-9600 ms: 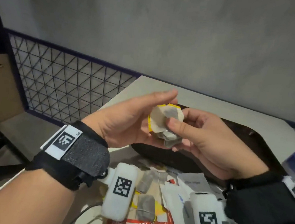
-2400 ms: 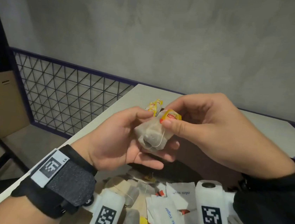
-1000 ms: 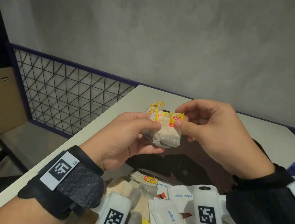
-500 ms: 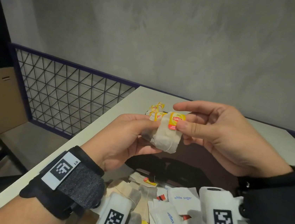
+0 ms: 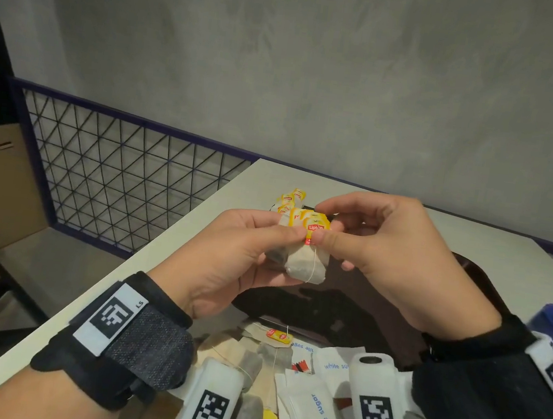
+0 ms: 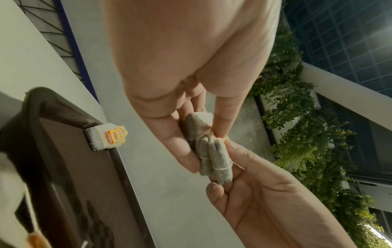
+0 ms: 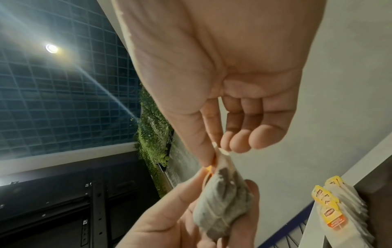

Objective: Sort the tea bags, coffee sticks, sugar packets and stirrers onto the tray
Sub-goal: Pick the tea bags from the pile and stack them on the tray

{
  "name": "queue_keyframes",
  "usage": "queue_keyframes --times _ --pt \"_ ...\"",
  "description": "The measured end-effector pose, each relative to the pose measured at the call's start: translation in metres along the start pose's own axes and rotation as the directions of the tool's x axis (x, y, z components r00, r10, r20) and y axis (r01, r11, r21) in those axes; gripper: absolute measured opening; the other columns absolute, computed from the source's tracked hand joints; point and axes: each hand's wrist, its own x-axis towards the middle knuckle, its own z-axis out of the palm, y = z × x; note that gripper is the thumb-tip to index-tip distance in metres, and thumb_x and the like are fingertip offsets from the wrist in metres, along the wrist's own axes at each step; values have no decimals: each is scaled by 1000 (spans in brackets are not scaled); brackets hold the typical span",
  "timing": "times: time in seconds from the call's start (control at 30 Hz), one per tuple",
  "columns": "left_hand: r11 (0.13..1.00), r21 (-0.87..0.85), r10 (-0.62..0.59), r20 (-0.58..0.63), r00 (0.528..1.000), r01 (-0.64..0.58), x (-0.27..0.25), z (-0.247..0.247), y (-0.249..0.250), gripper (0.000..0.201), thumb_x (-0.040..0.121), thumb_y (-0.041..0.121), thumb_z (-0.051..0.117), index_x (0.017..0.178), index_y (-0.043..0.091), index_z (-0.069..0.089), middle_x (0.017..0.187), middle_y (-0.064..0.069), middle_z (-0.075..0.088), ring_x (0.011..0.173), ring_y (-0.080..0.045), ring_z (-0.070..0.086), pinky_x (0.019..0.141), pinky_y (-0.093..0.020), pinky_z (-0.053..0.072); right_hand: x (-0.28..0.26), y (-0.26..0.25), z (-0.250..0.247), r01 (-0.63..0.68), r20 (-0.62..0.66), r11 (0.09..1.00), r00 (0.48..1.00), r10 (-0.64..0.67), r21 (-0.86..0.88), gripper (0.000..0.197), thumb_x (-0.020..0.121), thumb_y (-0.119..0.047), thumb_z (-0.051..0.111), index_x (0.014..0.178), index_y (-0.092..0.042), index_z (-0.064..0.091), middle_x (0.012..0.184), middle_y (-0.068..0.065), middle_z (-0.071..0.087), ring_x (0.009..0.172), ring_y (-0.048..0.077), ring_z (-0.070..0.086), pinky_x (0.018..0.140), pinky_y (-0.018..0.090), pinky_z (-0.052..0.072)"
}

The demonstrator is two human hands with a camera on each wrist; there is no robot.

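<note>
Grey plaster wall and a wire-mesh rail stand behind the pale table [image 5: 195,245] in my head view, where I keep both hands raised above the dark tray [image 5: 335,316]. My left hand [image 5: 228,255] cups a small bundle of tea bags [image 5: 303,264] from below so they stay squared up, while my right hand [image 5: 397,257] pinches the yellow tags at the top, I think to gather the strings before setting the lot down. More tea bags [image 5: 291,199] already stand at the far left corner of the tray, and the unsorted heap, sugar packets [image 5: 321,410] among it, lies near me under my wrists. From the left wrist, I see the fingers [image 6: 169,142] curled round the bundle, thumb pressing its top, and the stacked bags [image 6: 106,137] leaning on the tray rim, touching it. From the right wrist, thumb and forefinger close on the tag end of the held bags [image 7: 222,201], the other fingers [image 7: 244,141] loosely curled and free; the sorted row [image 7: 335,216] shows at lower right, tags facing up, likely kept together as one group.
</note>
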Motion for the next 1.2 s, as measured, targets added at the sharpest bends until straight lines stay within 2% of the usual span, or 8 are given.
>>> queue_keyframes --times 0.17,0.33,0.57,0.77,0.97,1.03,1.1,1.2 --pt "1000 5 -8 -4 1000 8 1 -2 0 24 95 14 67 112 -1 74 102 -16 76 81 -20 75 74 -34 66 0 2 -2 4 -14 995 1000 -6 -103 8 82 -20 83 83 -15 76 77 5 75 64 7 61 56 19 49" --pt "999 -23 -29 -36 999 28 0 -1 0 24 98 15 64 112 -2 74 103 -18 77 79 -20 76 61 -26 62 1 6 -2 -7 -17 990 1000 5 -139 11 82 -22 83 82 -17 74 78 5 76 64 10 62 55 20 49" --pt "1000 9 -14 -37 999 14 2 -3 -2 27 100 16 63 118 -1 72 112 -19 76 90 -22 75 80 -37 65 1 9 2 -31 3 984 999 32 -177 12 88 -29 78 85 -17 75 74 6 73 57 8 59 55 26 49" --pt "999 -48 3 -151 989 -11 4 -11 7 21 103 19 59 111 6 72 107 -15 78 94 -27 77 82 -41 65 -1 2 -7 21 2 992 1000 -21 -122 12 85 -22 80 85 -10 75 71 9 72 53 8 56 52 21 49" --pt "991 -76 78 -370 926 -114 10 -28 12 21 105 22 56 116 9 69 99 -7 81 88 -22 77 72 -34 65 43 15 -8 -67 58 984 995 77 -163 16 86 -18 79 86 -5 69 74 18 67 65 20 58 55 32 46" --pt "990 -78 74 -404 912 -115 11 -32 12 21 104 23 57 116 11 70 98 -6 81 87 -21 76 71 -34 65 63 24 -2 -133 193 961 964 182 -243 15 89 -16 76 90 -4 66 73 11 66 65 18 59 57 31 50" --pt "989 -98 57 -411 910 -106 13 -36 13 23 102 24 61 117 12 72 100 -5 80 90 -22 74 71 -35 65 77 32 6 -205 331 925 891 311 -319 17 92 -14 72 98 0 64 77 9 67 65 15 61 60 29 53" --pt "987 -113 53 -419 906 -110 15 -43 15 22 100 26 64 113 13 74 97 -4 79 92 -23 72 77 -39 65 96 44 20 -281 393 891 820 416 -356 14 96 -9 67 103 1 62 90 14 66 70 19 62 63 29 57"
